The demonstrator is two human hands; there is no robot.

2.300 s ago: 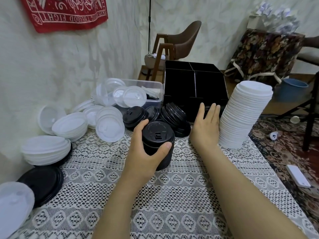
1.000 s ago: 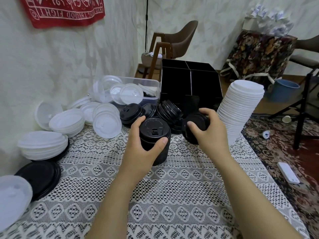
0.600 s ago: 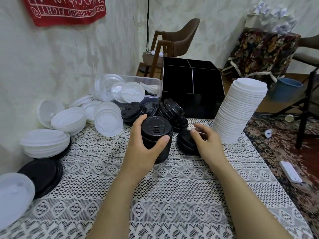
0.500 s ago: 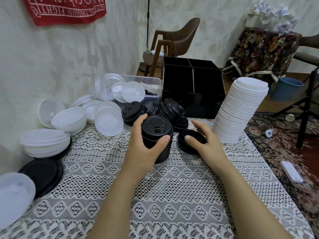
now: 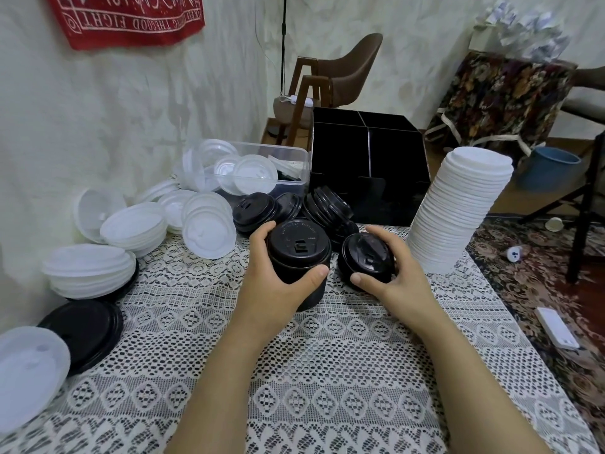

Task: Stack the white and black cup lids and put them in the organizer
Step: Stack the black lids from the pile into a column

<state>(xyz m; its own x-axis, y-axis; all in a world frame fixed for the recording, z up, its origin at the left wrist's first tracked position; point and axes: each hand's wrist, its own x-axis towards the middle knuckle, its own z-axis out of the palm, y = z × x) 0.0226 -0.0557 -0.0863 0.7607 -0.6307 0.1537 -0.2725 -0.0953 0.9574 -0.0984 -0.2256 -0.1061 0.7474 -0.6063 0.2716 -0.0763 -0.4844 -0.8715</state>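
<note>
My left hand [image 5: 273, 290] grips an upright stack of black lids [image 5: 298, 253] standing on the lace tablecloth. Just to its right, my right hand [image 5: 393, 276] holds a small bunch of black lids [image 5: 365, 255], tilted with the top facing me. More black lids [image 5: 327, 209] lie toppled behind them. A tall leaning stack of white lids [image 5: 458, 211] stands at the right. The black organizer [image 5: 368, 158] with open compartments sits at the table's far edge.
Loose white lids [image 5: 131, 226] pile up at the left along the wall, with a large black lid [image 5: 85, 326] and a clear tub [image 5: 262, 165] holding more lids. Beyond the table's right edge are a patterned rug, a chair leg and a blue bucket [image 5: 550, 168].
My right hand reached behind the stack, took a bunch of black lids, set it on the cloth and turned it top side up. The left hand has kept hold of its stack.
</note>
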